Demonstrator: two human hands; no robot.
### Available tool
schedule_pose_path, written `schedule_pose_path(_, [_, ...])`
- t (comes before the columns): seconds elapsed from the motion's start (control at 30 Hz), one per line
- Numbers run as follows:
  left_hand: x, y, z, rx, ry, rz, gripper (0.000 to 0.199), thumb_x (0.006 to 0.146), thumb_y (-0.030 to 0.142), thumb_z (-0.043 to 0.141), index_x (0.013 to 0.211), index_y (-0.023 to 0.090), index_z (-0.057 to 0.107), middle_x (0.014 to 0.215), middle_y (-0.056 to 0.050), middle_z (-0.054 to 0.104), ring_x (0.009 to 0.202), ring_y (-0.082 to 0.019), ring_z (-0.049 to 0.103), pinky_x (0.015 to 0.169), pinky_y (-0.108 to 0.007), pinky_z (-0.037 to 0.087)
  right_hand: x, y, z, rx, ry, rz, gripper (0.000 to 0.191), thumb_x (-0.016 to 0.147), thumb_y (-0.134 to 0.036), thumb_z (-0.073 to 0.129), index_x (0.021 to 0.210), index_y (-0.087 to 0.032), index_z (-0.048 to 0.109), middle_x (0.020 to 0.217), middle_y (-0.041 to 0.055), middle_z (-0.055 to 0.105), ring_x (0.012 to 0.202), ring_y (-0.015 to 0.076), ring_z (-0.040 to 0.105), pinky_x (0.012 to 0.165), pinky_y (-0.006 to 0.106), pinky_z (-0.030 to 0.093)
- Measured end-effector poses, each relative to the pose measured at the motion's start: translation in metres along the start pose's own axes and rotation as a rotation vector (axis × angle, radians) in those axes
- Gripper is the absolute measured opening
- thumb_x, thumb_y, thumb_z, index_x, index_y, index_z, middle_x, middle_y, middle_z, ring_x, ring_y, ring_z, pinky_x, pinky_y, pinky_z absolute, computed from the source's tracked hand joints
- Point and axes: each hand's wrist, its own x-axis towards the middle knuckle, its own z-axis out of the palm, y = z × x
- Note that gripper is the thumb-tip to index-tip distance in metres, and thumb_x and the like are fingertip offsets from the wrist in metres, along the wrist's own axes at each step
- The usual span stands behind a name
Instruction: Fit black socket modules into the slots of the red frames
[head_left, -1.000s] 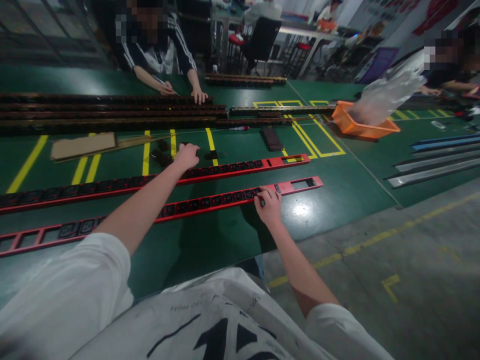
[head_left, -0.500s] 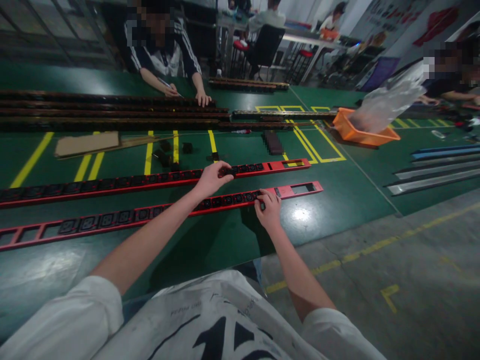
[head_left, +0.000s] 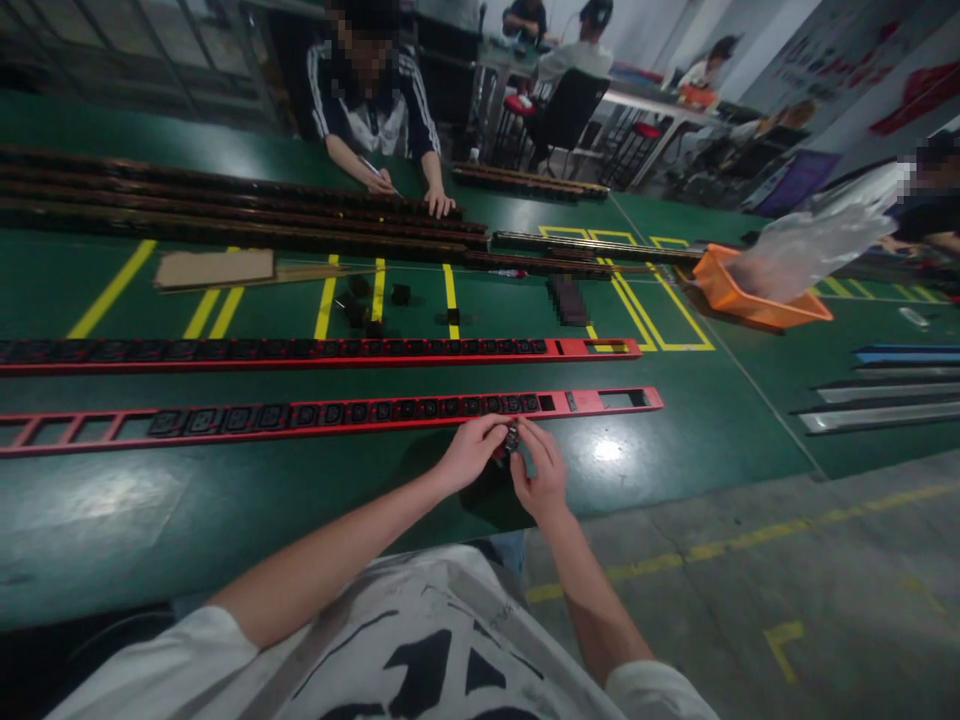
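Observation:
My left hand and my right hand meet at the front edge of the near red strip. Between their fingertips is a small black socket module, partly covered by the fingers. The near red metal strip carries a row of black sockets, with open slots at its left end and a dark square opening right of the row. Behind it, roughly parallel, lies the far red strip, also lined with black sockets.
Loose black modules and a cardboard piece lie beyond the strips. Long dark rails stretch across the back, where a person holds a pen. An orange bin with a plastic bag and grey metal profiles are at right.
My left hand has come back from the far strip to meet my right hand. Both now hold the socket module in front of the near strip. The view has shifted slightly.

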Motion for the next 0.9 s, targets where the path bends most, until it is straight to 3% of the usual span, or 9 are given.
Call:
schedule_pose_path(0.13, [-0.017, -0.008, -0.001, 0.098, -0.002, 0.044, 0.037, 0.099, 0.041, 0.044, 0.115, 0.019, 0.068, 0.091, -0.003, 0.073, 0.070, -0.014, 0.065, 0.067, -0.026, 0.055, -0.009, -0.021, 0.004, 0.035, 0.002, 0.029, 0.060, 0.093, -0.017, 0.057, 0.151, -0.028, 0.045, 0.131, 0.0140, 0.064, 0.117, 0.0284, 0.064, 0.094, 0.050, 0.058])
schedule_pose_path(0.3, [-0.026, -0.013, -0.003, 0.235, -0.029, 0.100, 0.041, 0.101, 0.045, 0.039, 0.119, 0.019, 0.066, 0.098, -0.005, 0.074, 0.079, -0.016, 0.069, 0.076, -0.029, 0.056, -0.013, -0.018, 0.003, 0.043, -0.034, 0.090, 0.047, 0.095, -0.019, 0.057, 0.141, -0.027, 0.056, 0.120, 0.0116, 0.068, 0.108, 0.0251, 0.068, 0.092, 0.044, 0.061])
schedule_pose_path(0.43, [-0.028, -0.015, 0.000, 0.390, -0.043, 0.177, 0.041, 0.100, 0.040, 0.043, 0.132, 0.020, 0.059, 0.123, -0.009, 0.070, 0.103, -0.021, 0.068, 0.094, -0.036, 0.055, -0.009, 0.005, -0.004, 0.022, 0.026, 0.177, 0.038, 0.096, -0.021, 0.057, 0.133, -0.025, 0.062, 0.119, 0.0111, 0.069, 0.108, 0.0236, 0.068, 0.090, 0.041, 0.061])
schedule_pose_path(0.6, [-0.031, -0.016, 0.002, 0.477, -0.130, 0.205, 0.032, 0.100, 0.031, 0.044, 0.121, 0.020, 0.064, 0.113, -0.007, 0.068, 0.097, -0.017, 0.066, 0.090, -0.032, 0.054, 0.005, 0.060, -0.007, -0.075, 0.188, 0.339, 0.034, 0.094, -0.030, 0.059, 0.126, -0.020, 0.065, 0.115, 0.0128, 0.070, 0.092, 0.0222, 0.069, 0.081, 0.040, 0.062])
schedule_pose_path(0.7, [-0.033, -0.016, 0.002, 0.521, -0.147, 0.254, 0.029, 0.100, 0.028, 0.043, 0.117, 0.020, 0.066, 0.112, -0.007, 0.067, 0.102, -0.018, 0.064, 0.094, -0.033, 0.053, 0.011, 0.087, -0.004, -0.128, 0.227, 0.331, 0.032, 0.092, -0.031, 0.060, 0.121, -0.019, 0.067, 0.114, 0.0135, 0.071, 0.092, 0.0226, 0.069, 0.080, 0.041, 0.062])
schedule_pose_path(0.9, [-0.032, -0.016, 0.002, 0.561, -0.157, 0.271, 0.028, 0.100, 0.027, 0.043, 0.116, 0.020, 0.065, 0.113, -0.007, 0.066, 0.101, -0.018, 0.064, 0.093, -0.032, 0.053, 0.013, 0.093, 0.000, -0.159, 0.194, 0.262, 0.030, 0.095, -0.029, 0.056, 0.121, -0.020, 0.066, 0.119, 0.0145, 0.069, 0.110, 0.0252, 0.066, 0.087, 0.043, 0.061])
